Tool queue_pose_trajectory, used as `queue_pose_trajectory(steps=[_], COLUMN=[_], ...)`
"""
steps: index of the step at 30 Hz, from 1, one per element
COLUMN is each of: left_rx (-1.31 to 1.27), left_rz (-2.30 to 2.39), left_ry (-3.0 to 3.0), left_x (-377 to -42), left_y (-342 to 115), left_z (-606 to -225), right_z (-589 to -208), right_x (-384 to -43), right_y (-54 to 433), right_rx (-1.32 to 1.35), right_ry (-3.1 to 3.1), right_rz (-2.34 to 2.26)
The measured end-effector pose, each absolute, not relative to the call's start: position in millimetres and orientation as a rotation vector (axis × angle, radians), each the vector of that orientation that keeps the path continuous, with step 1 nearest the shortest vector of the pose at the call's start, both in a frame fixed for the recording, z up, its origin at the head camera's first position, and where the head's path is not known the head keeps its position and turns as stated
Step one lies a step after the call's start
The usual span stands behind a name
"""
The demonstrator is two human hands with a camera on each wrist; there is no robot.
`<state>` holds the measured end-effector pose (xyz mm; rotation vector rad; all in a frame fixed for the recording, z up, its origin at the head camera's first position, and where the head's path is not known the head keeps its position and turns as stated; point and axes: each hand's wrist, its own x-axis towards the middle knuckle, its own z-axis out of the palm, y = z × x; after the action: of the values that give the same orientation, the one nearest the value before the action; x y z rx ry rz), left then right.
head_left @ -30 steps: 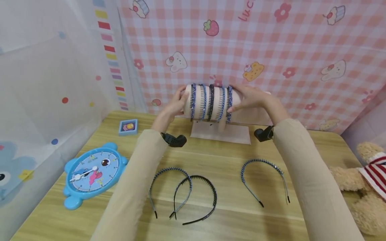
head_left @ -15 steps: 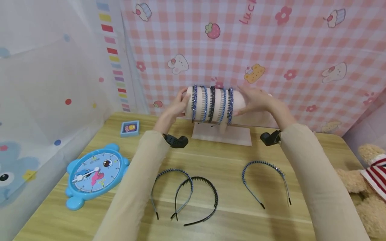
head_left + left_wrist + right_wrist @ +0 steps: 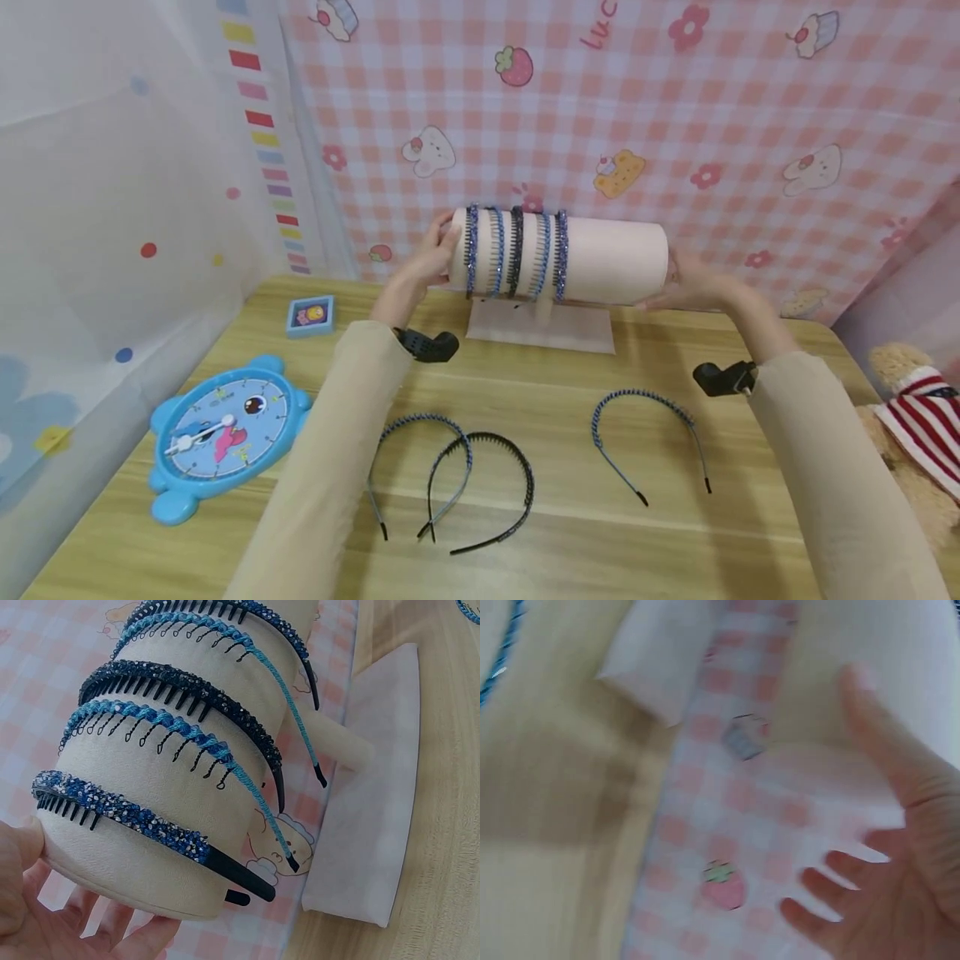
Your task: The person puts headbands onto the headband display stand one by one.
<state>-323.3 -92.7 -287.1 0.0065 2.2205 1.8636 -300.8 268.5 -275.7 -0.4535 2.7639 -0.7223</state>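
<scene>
A pale roll-shaped headband stand (image 3: 611, 258) on a flat foot (image 3: 540, 325) carries several headbands on its left half. They include a glittery blue headband (image 3: 127, 810), a braided blue headband (image 3: 154, 720) and a black glittery headband (image 3: 180, 681). My left hand (image 3: 427, 260) holds the roll's left end, thumb at the rim and fingers behind and below in the left wrist view. My right hand (image 3: 697, 279) is at the roll's right end, its fingers spread and holding nothing in the right wrist view; whether it touches the roll I cannot tell.
On the wooden table lie a braided blue headband (image 3: 645, 393) at right, and another blue headband (image 3: 427, 418) overlapping a black headband (image 3: 528, 483). A blue toy clock (image 3: 228, 433) and small framed picture (image 3: 310, 316) stand left. A teddy bear (image 3: 922, 417) sits right.
My right hand has left the rightmost headband and moved right along the roll to its far end, uncovering the bare right half. My left hand stays at the left end.
</scene>
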Motion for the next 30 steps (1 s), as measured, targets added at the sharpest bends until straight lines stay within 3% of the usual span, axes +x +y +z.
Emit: queue_pose_trajectory(steps=[5,15,21,30], left_rx=[0.013,0.007,0.009,0.018], left_rz=[1.854,1.831,1.834,1.832], left_ry=[2.232,2.233,2.226,2.227], left_x=[-324,-325,-325,-325], left_y=[-95,-91,-90,-91], left_z=[-287,-291,-291,-287], right_z=[-309,-369,-367,-333], right_x=[-287,-263,-258,-261], right_y=[283,285,289,309], right_rx=[-0.427,-0.486,-0.427,-0.393], right_ry=[2.506,2.269,2.302,2.343], right_rz=[-0.405,-0.565,-0.560,-0.546])
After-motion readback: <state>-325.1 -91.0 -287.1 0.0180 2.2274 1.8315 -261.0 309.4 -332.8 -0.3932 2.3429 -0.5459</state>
